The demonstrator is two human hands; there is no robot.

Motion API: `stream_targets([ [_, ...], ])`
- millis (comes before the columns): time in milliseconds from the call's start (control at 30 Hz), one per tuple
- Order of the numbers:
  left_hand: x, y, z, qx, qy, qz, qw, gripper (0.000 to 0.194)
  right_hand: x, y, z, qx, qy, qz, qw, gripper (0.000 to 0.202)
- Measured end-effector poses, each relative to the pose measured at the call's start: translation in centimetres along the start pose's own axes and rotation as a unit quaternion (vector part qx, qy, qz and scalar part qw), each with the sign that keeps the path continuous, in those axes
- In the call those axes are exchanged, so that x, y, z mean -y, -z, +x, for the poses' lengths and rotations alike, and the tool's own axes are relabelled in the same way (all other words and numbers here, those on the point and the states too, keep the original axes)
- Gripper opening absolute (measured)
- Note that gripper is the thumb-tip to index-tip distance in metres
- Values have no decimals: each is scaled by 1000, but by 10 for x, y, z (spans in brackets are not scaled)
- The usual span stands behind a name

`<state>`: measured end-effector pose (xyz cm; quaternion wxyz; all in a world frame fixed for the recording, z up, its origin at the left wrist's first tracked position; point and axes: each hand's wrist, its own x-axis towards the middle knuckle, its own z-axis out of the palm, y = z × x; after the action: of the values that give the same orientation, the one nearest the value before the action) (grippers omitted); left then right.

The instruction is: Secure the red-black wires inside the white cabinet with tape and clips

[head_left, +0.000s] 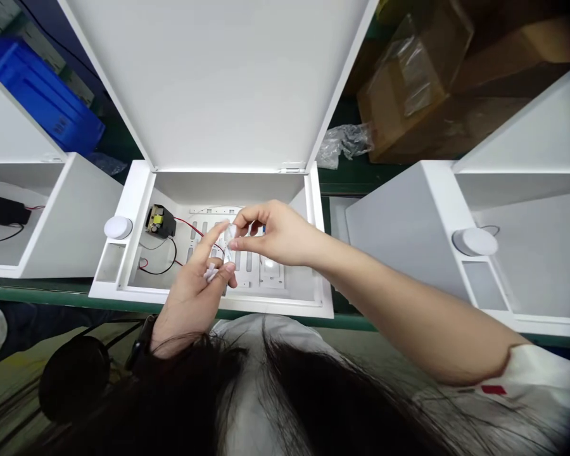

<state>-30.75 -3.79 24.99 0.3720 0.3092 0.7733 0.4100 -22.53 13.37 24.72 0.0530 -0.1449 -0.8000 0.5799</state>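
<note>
Both of my hands meet over the open white box. My left hand has its fingers closed round a small white, partly clear piece, with a crumpled white bit in the palm. The thumb and forefinger of my right hand pinch the upper part of the same piece. Inside the box, a black block with a yellow part sits at the left, with red and black wires. A white slotted plate lies on the box floor, partly hidden by my hands.
The raised white lid stands behind the box. Similar white boxes are at the left and right. Behind are a blue bin, clear plastic wrap and a cardboard box. A black stool stands at lower left.
</note>
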Motion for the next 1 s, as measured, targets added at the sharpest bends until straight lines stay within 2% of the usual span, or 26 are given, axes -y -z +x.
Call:
stream_targets([
  [67, -5, -6, -1, -25, 7, -17, 1000, 72, -3, 6, -7, -21, 9, 4, 1000, 20],
  [100, -7, -9, -2, -39, 10, -31, 999, 69, -4, 9, -10, -28, 17, 7, 999, 20],
  [200, -14, -18, -2, -56, 18, -89, 994, 29, -7, 16, -20, -57, 61, 9, 996, 17],
  [267, -17, -25, -2, -60, 24, -119, 991, 15, -7, 20, -27, -82, 95, -14, 992, 14],
  [367, -21, -35, -1, -81, 29, -130, 988, 14, -8, 27, -34, -99, 128, -75, 984, 11],
  [467, -21, -43, 1, -111, 25, -104, 988, 13, -11, 34, -39, -112, 154, -159, 969, 30],
  [533, -21, -47, 2, -131, 24, -81, 988, 13, -12, 39, -41, -118, 192, -220, 949, 42],
  [567, -21, -49, 3, -136, 26, -73, 988, 13, -11, 40, -41, -112, 219, -254, 935, 42],
  [700, -21, -56, 4, -153, 15, -26, 988, 12, -8, 40, -38, -44, 318, -396, 860, 21],
  [800, -21, -58, 4, -171, -9, 49, 984, 8, -4, 36, -35, -13, 347, -465, 814, 24],
  [900, -20, -57, 4, -181, -15, 108, 977, 4, 0, 34, -33, -7, 356, -496, 792, 27],
  [1000, -19, -56, 4, -184, -5, 117, 976, 7, 1, 34, -31, -7, 353, -507, 786, 27],
])
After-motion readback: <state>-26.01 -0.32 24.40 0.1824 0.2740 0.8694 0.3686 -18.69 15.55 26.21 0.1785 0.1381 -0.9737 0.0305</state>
